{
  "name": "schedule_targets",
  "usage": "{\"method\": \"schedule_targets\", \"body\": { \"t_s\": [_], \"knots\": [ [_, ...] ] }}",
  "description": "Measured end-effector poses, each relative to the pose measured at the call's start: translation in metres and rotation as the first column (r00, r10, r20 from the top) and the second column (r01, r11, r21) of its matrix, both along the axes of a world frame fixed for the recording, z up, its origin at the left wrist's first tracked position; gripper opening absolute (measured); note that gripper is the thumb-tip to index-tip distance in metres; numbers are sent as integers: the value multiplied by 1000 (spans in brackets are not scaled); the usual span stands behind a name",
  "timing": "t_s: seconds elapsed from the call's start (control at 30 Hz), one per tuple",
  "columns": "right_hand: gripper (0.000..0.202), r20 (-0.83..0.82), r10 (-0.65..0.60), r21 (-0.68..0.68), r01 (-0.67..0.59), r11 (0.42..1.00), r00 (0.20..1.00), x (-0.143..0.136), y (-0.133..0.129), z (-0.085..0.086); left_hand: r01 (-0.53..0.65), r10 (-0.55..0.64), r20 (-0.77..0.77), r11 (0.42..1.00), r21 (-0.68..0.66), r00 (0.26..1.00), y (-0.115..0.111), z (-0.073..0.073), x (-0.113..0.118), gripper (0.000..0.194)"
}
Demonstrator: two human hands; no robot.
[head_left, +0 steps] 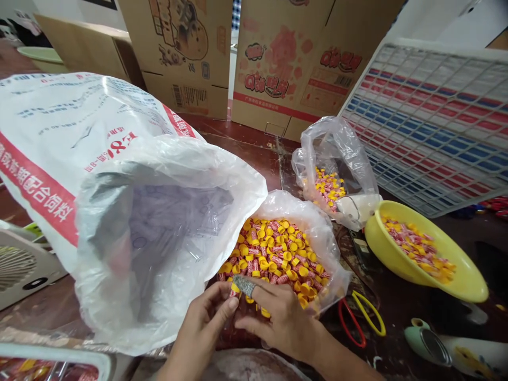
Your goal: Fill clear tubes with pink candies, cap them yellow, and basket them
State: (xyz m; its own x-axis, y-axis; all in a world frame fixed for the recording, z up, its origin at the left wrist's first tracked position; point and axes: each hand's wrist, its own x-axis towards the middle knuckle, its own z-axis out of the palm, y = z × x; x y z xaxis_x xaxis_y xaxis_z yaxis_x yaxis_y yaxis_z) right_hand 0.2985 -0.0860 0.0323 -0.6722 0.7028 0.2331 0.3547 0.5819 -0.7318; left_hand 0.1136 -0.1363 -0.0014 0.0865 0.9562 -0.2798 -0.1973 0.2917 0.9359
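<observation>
My left hand (208,317) pinches a small red-and-white piece with a yellow cap (234,290) between thumb and fingers. Grey tape wraps a finger of my right hand (273,312), which touches the yellow cap; its thumb is apart from the fingers. Just beyond both hands lies a clear plastic bag (329,233) full of yellow-capped red-and-white pieces (273,248). To the left, a large white woven sack (99,222) gapes open, with clear plastic tubes (190,233) inside.
A yellow basin (381,254) and another clear bag (357,159) hold similar pieces at the right. Red (351,333) and yellow (373,320) loops, a green cup (426,344) and a white fan (24,264) are nearby. Cardboard boxes (273,69) and a white rack (432,116) stand behind.
</observation>
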Motion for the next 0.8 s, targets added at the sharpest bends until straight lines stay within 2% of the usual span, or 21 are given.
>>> {"method": "schedule_targets", "body": {
  "t_s": [0.1,0.2,0.27,0.33,0.43,0.5,0.6,0.63,0.67,0.7,0.73,0.77,0.8],
  "knots": [
    [37,-55,48,62,-44,997,997,-4,3,-4,-57,54,63,997,48,997,-1,-1,3,31],
    [20,-116,-77,96,88,991,990,-15,1,-5,30,-37,131,998,60,991,-7,2,-1,27],
    [15,-157,-194,53,205,977,968,-27,-5,-9,125,-127,128,992,23,984,-15,3,-7,27],
    [18,-183,-234,-61,227,972,955,-40,-14,-15,132,-131,63,991,-5,989,-24,-1,-14,35],
    [25,-196,-207,-266,151,952,959,-65,-24,-26,84,-86,-76,996,-28,993,-37,-13,-22,50],
    [33,-202,-174,-340,97,935,964,-81,-26,-30,10,-14,-151,999,-33,988,-47,-19,-28,51],
    [35,-194,-7,-334,-59,941,981,-86,-20,-24,-55,43,-304,998,-29,952,-72,-18,-51,30],
    [33,-176,62,-292,-112,950,982,-80,-14,-21,-62,46,-377,998,-32,925,-83,-15,-66,24],
    [33,-144,55,-213,-86,973,988,-70,-6,-19,-77,48,-468,996,-43,883,-97,-12,-84,23],
    [34,-134,-3,-60,-5,998,991,-57,5,-18,-114,58,-577,992,-62,815,-111,-8,-105,24],
    [33,-99,-113,99,122,988,989,-43,19,-21,-174,68,-700,981,-81,711,-128,-5,-129,26],
    [33,3,-230,224,223,949,973,-29,35,-27,-249,65,-811,963,-102,582,-146,-3,-153,28],
    [37,98,-330,359,277,892,939,-17,52,-36,-324,13,-907,936,-137,422,-165,-1,-177,27]
  ]
}}
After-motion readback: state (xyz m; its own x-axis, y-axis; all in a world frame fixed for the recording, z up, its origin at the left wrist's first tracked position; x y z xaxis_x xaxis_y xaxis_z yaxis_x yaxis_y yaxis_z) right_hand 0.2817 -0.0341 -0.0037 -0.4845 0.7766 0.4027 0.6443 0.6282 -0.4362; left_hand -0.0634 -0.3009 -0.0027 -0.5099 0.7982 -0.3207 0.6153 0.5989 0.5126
